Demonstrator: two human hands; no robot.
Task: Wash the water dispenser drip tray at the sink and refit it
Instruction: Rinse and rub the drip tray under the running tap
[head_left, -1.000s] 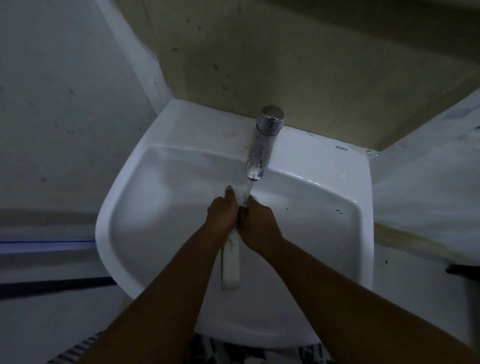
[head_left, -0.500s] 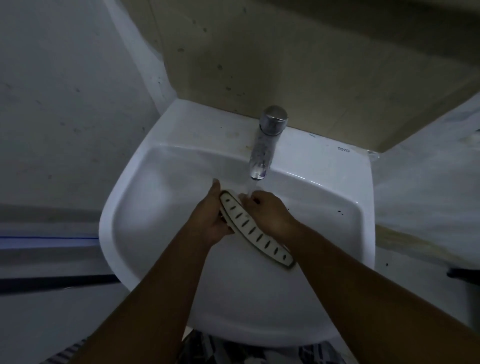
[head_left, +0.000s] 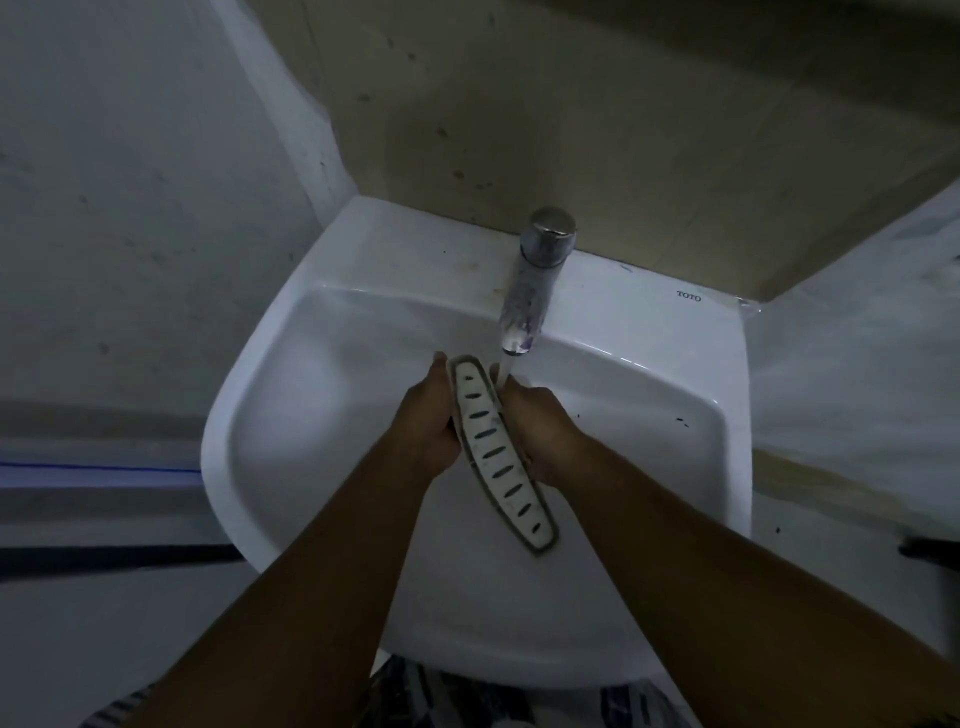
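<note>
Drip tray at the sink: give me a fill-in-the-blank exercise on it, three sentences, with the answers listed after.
1. Exactly ____ hands grip the drip tray: the left hand and the right hand.
2. The tray's face with the dark ____ is turned up toward the camera.
3. The lettering on the sink rim reads ____.
Answers: two; slots; TOTO.

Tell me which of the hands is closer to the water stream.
The right hand; its fingertips sit right under the tap where water falls, while the left hand holds the drip tray's opposite edge.
</note>
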